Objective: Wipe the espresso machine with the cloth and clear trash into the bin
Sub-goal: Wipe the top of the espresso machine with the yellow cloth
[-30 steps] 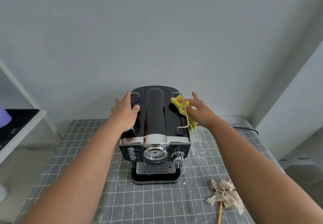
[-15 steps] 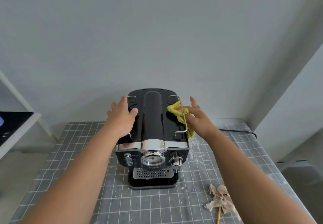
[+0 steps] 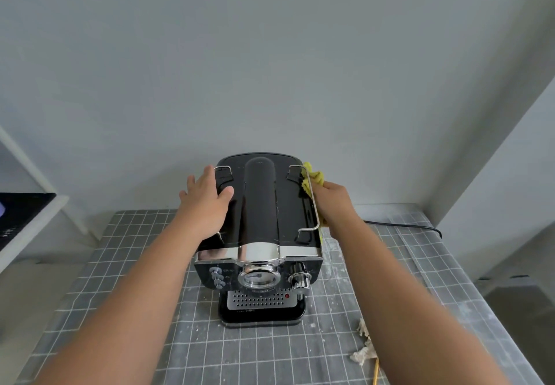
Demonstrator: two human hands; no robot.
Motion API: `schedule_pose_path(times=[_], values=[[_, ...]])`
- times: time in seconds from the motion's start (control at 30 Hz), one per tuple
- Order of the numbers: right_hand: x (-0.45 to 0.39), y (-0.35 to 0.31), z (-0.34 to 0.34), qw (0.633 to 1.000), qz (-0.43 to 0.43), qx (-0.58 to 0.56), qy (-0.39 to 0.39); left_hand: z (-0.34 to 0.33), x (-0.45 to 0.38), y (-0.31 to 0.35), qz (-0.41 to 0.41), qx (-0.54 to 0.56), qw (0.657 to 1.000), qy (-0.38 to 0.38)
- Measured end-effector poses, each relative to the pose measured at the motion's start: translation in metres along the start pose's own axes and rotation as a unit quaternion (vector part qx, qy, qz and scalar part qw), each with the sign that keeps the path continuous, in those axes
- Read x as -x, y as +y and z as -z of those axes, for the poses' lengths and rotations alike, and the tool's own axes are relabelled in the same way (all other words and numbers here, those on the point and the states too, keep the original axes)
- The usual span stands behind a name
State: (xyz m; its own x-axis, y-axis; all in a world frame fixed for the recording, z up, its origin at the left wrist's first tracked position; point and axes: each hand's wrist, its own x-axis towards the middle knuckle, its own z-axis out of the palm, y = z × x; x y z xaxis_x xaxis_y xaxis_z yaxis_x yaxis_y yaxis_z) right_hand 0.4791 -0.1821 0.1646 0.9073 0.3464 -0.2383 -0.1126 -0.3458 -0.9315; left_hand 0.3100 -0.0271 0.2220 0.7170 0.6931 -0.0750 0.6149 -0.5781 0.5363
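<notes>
Head view:
Machine: glossy black espresso machine with chrome trim on the grey gridded mat.
Left hand: spread flat on top, holding nothing — bracing.
Right hand: closed on the crumpled yellow cloth, pressed against the machine's right side.
Advice: probably long, firm strokes — brace steadily.

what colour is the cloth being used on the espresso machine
Yellow. The cloth shows in the head view, pressed by the right hand against the machine's side.

Yellow cloth against espresso machine side
</notes>
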Motion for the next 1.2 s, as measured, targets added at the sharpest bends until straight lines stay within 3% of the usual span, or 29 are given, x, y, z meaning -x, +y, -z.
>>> schedule_pose_path(times=[0.13,0.2,0.3,0.37,0.43,0.53,0.73,0.9,1.0,1.2], values=[[0.036,0.014,0.022,0.996,0.023,0.08,-0.011,-0.001,0.001,-0.001,0.005,0.008,1.0,-0.005],[0.046,0.006,0.035,0.992,0.047,0.11,0.024,0.0,0.001,-0.001,0.007,0.012,1.0,-0.006],[0.054,-0.031,0.046,0.972,0.152,0.151,0.095,0.002,0.003,-0.002,0.006,0.02,1.0,-0.009],[0.064,-0.057,0.04,0.957,0.234,0.157,0.061,0.002,0.003,-0.003,0.004,0.027,1.0,-0.014],[0.066,-0.07,0.021,0.922,0.298,0.248,-0.004,0.001,0.001,-0.005,0.007,0.035,0.999,-0.017],[0.063,-0.065,-0.011,0.863,0.301,0.396,-0.087,0.002,0.001,-0.005,0.008,0.036,0.999,-0.014],[0.111,-0.056,-0.003,0.793,0.333,0.494,-0.123,0.004,0.004,-0.002,-0.006,0.014,1.0,-0.003],[0.158,-0.043,0.002,0.704,0.35,0.604,-0.129,0.004,0.002,-0.001,0.001,0.01,1.0,-0.001],[0.16,-0.034,-0.003,0.71,0.339,0.605,-0.123,0.004,0.002,-0.001,0.0,0.012,1.0,-0.003],[0.097,-0.052,-0.034,0.771,0.287,0.554,-0.128,0.005,0.003,-0.002,-0.005,0.044,0.999,-0.02]])
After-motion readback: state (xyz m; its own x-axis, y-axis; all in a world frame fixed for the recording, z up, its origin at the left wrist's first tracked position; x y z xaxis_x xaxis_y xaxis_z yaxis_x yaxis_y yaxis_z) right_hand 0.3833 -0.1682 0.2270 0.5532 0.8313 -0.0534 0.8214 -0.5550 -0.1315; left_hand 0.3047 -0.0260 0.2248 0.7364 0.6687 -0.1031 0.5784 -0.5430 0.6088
